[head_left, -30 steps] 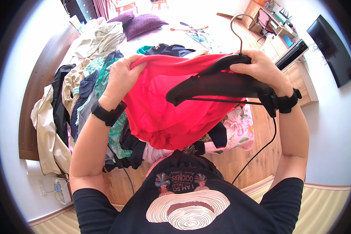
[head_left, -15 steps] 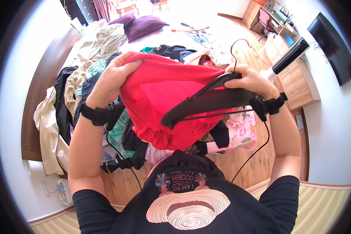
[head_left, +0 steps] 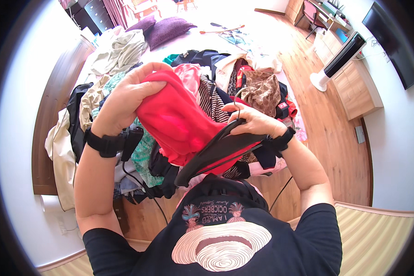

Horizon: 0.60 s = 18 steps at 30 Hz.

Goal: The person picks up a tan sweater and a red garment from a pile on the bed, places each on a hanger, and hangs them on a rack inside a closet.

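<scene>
A bright red garment hangs bunched in front of me, over the pile of clothes. My left hand is closed on its upper left edge, thumb on the near side. My right hand pinches a black clothes hanger close to the base of its metal hook. The hanger tilts, its broad arm reaching down and left across the red cloth. How far it sits inside the garment, if at all, I cannot tell.
Heaped clothes cover the bed, among them a brown patterned piece and a striped one. Purple pillows lie at the far side. To the right stand a tower fan, a wooden cabinet and a wall-mounted screen.
My right hand has moved left and down with the hanger, toward my left hand. The stretched red cloth has gone slack and bunched, and more of the pile shows behind it.
</scene>
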Each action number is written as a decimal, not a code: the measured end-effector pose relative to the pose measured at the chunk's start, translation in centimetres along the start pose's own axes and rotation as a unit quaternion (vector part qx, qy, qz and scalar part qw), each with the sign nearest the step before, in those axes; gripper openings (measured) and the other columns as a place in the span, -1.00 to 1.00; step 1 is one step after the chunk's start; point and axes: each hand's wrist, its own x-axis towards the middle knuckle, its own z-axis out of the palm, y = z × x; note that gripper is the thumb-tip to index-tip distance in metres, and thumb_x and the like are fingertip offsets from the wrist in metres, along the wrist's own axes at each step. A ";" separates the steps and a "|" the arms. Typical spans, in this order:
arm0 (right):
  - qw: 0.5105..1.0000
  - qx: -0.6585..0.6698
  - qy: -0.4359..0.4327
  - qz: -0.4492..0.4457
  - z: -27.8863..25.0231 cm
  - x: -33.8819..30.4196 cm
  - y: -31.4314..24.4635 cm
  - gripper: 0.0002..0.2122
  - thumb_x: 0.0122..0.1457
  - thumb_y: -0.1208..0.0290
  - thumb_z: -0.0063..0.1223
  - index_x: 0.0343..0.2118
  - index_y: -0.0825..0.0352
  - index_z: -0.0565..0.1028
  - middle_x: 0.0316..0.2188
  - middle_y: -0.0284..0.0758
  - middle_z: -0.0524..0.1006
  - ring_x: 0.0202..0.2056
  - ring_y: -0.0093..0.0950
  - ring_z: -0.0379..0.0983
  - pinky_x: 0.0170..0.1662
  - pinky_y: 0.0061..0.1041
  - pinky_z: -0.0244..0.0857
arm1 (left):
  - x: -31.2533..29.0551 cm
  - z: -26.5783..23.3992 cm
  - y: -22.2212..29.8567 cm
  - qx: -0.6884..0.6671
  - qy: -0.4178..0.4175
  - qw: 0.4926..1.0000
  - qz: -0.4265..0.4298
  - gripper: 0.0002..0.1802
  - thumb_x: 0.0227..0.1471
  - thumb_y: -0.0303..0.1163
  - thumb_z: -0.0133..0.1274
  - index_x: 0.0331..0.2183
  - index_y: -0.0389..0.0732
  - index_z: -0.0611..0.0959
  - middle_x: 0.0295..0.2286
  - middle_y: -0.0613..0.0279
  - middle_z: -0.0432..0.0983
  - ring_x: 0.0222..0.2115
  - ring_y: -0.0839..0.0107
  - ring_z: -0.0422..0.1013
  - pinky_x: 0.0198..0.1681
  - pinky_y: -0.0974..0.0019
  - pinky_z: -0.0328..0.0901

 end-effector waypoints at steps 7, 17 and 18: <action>0.996 0.070 0.028 -0.037 4.3 0.1 0.2 -0.83 -0.09 0.40 0.22 -0.39 0.25 0.54 0.04 -0.28 0.27 0.09 -0.34 0.18 0.12 -0.39 0.06 | -0.6 -0.1 0.6 0.020 -0.009 1.000 -0.011 -0.58 0.03 -0.55 -0.08 -0.01 -0.28 0.40 -0.29 0.23 0.48 -0.30 0.56 0.42 -0.18 0.52 0.32; 0.991 0.036 0.116 -0.048 9.3 -0.6 0.9 -0.81 -0.11 0.47 0.24 -0.37 0.26 0.53 0.14 -0.21 0.22 0.10 -0.31 0.21 0.12 -0.39 0.08 | -1.0 -0.1 0.7 0.007 0.012 0.999 -0.030 -0.56 0.00 -0.58 -0.07 -0.01 -0.29 0.41 -0.28 0.19 0.49 -0.30 0.52 0.44 -0.18 0.51 0.34; 0.986 0.040 0.152 -0.058 10.0 -0.7 0.9 -0.82 -0.12 0.45 0.24 -0.39 0.27 0.53 0.13 -0.18 0.23 0.10 -0.26 0.21 0.11 -0.36 0.09 | -0.9 -0.1 0.6 0.008 0.010 0.999 -0.032 -0.56 0.00 -0.58 -0.07 -0.01 -0.29 0.41 -0.28 0.19 0.49 -0.30 0.52 0.44 -0.18 0.51 0.34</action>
